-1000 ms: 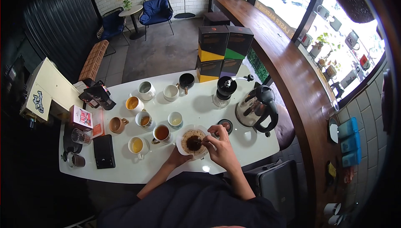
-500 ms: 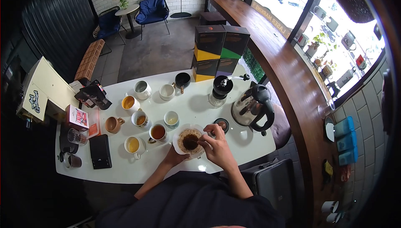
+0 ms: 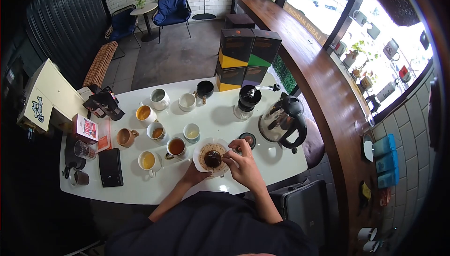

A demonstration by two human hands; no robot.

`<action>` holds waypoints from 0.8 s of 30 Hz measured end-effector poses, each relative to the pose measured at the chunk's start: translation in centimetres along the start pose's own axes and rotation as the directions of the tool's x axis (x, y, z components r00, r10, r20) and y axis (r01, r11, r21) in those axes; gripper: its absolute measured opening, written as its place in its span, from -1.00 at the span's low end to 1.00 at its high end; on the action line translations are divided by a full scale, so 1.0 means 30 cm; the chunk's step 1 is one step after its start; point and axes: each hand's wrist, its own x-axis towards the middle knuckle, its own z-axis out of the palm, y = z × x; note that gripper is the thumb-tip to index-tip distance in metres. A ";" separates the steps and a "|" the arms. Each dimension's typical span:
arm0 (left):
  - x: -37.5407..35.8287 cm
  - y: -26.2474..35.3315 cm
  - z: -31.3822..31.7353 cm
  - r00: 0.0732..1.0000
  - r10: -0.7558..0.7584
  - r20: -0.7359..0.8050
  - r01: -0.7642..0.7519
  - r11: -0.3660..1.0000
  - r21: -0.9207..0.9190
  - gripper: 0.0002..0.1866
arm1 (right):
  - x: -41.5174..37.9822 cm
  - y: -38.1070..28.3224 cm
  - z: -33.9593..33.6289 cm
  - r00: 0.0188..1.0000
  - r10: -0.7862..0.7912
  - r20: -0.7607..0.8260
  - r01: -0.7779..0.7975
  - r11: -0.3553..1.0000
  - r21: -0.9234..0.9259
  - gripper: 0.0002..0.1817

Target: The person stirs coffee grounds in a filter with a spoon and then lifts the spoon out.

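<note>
A coffee dripper [image 3: 206,168] lined with a pale paper filter stands at the table's front edge, wet brown grounds up its sides and dark coffee [image 3: 213,158] in the middle. My left hand [image 3: 194,175] is wrapped round its lower left side. Over the right rim, my right hand [image 3: 243,166] is closed in a pinch; whatever thin thing its fingertips hold, dipping toward the coffee, is too small to make out. Just beyond that hand lies a round dark lid [image 3: 247,140]. Left of the dripper stand a mug of reddish tea-coloured liquid [image 3: 176,147] and a pale cup [image 3: 191,133].
Several more cups, including a yellow-filled mug [image 3: 147,160], spread leftward on the white table [image 3: 220,129]. A black scale [image 3: 110,167] lies at left. A hand grinder [image 3: 249,97] and steel kettle [image 3: 276,122] stand at right, with stacked boxes [image 3: 236,45] behind.
My right fingertips stay over the filter with little movement. The dark pool in the filter looks shinier and slightly shifted. The view has tilted slightly; the cups stand as before.
</note>
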 end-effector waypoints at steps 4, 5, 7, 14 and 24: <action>0.003 -0.006 0.003 0.999 0.045 0.014 -0.044 0.994 -0.104 -0.19 | -0.003 0.005 -0.001 1.000 -0.006 -0.009 0.006 1.000 -0.011 -0.84; -0.001 -0.014 -0.001 0.998 0.059 0.029 -0.053 0.984 -0.172 -0.19 | -0.002 0.004 0.002 1.000 0.002 0.000 -0.002 1.000 -0.001 -0.84; 0.001 -0.069 -0.010 0.999 0.054 0.008 -0.053 0.993 -0.105 -0.18 | -0.001 0.007 0.003 1.000 -0.004 -0.009 0.004 1.000 -0.007 -0.84; -0.005 -0.063 -0.014 1.000 0.024 -0.013 -0.024 1.000 0.003 -0.18 | -0.003 0.003 -0.001 1.000 -0.005 -0.013 0.005 1.000 -0.022 -0.83; 0.001 0.006 0.002 1.000 0.007 -0.016 -0.008 0.999 -0.051 -0.16 | -0.004 0.005 0.000 1.000 -0.006 -0.022 0.006 1.000 -0.012 -0.82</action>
